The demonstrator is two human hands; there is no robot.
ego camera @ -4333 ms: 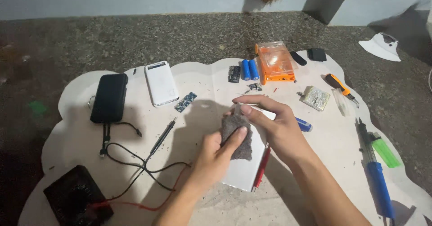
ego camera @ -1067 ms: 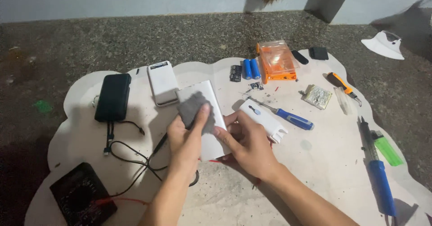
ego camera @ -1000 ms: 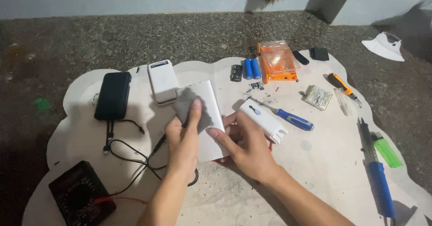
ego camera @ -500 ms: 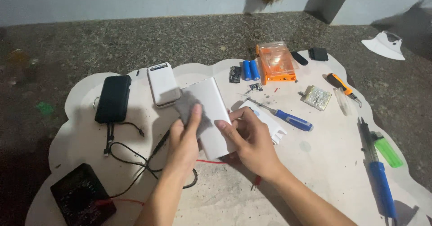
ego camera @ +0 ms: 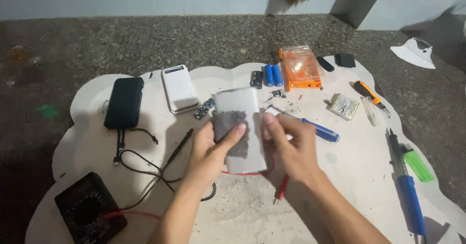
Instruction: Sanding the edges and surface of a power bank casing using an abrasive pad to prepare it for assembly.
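Note:
My left hand (ego camera: 209,151) presses a small grey cloth (ego camera: 230,127) against the face of a flat white power-bank case (ego camera: 241,109), holding both from the left. My right hand (ego camera: 290,144) grips the case's right edge with fingers and thumb. The case is lifted above the white work mat (ego camera: 340,176) and tilted up toward me. A red probe lead (ego camera: 281,189) lies just under my hands.
On the mat lie a black power bank (ego camera: 124,102), a white power bank (ego camera: 178,88), a black multimeter (ego camera: 90,214) with leads, two blue cells (ego camera: 273,75), an orange box (ego camera: 301,68), a blue screwdriver (ego camera: 318,130), a blue soldering iron (ego camera: 410,195), a green lighter (ego camera: 418,165).
The white case came up off the mat and tilted toward me. My left hand slid the grey cloth down its face; earlier both hands held only the cloth.

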